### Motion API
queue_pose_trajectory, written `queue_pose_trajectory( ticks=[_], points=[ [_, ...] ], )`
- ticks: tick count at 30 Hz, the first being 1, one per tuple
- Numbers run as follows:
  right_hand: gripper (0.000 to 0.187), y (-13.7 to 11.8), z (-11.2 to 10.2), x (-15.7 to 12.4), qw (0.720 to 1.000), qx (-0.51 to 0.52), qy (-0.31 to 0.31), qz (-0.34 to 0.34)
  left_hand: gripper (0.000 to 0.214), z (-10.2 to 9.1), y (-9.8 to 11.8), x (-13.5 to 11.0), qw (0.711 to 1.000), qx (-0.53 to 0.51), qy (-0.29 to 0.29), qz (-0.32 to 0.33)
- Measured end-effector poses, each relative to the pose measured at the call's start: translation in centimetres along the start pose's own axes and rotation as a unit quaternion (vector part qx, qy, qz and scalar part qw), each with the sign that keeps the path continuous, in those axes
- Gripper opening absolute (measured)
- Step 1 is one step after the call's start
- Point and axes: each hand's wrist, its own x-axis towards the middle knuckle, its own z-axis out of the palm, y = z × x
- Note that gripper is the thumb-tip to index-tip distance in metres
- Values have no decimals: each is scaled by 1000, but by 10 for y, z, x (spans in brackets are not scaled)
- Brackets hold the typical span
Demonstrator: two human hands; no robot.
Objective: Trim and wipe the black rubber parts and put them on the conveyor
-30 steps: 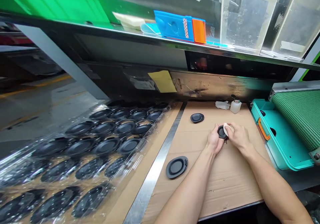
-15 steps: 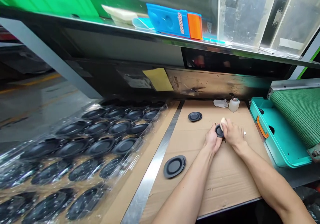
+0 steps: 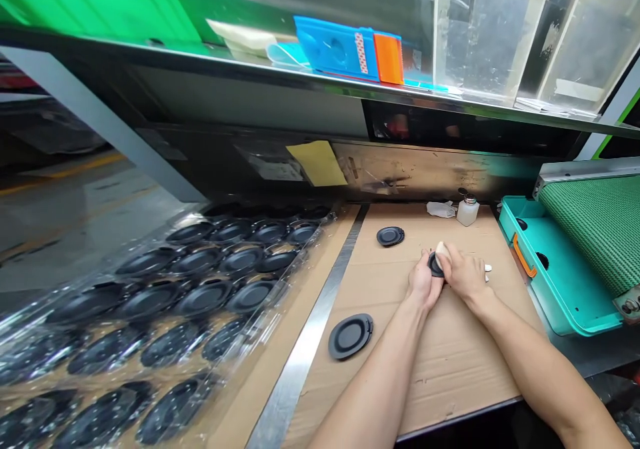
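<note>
Between my hands is a small round black plastic part (image 3: 434,265), partly covered by my fingers. My left hand (image 3: 421,281) grips it from the left side. In my right hand (image 3: 463,270) a cream-white wiping cloth (image 3: 442,250) is pinched, pressed against the face of the part. Two similar black parts lie on the cardboard: one (image 3: 390,236) beyond my left hand, and a larger-looking one (image 3: 351,336) left of my left forearm. A small white object (image 3: 488,269) shows just right of my right hand; its kind I cannot make out.
Clear plastic trays (image 3: 270,322) with several rows of black parts cover the left side. At the back stand a white pump bottle (image 3: 467,210) and a crumpled white cloth (image 3: 441,209). A teal bin (image 3: 575,302) sits at right, beside a green conveyor belt (image 3: 600,222). A shelf edge (image 3: 320,79) runs overhead.
My right hand and the cloth have shifted slightly left and down across the black part. My left hand still holds the part in nearly the same place.
</note>
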Motion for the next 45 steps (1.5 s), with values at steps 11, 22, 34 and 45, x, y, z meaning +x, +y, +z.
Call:
queue_pose_trajectory(
  ticks=[11, 22, 34, 45],
  points=[
    [32, 17, -5, -7, 953, 303, -2, -17, 38, 4, 10, -7, 997, 70, -28, 6],
    [28, 30, -21, -4, 980, 194, -36, 21, 31, 1, 3, -5, 993, 108, -34, 29],
    [42, 13, -12, -1, 999, 31, 9, 10, 35, 2, 0, -6, 999, 48, -14, 6],
    [47, 78, -25, 16, 980, 77, 80, 168, 39, 4, 23, -12, 997, 54, -36, -34]
  ],
)
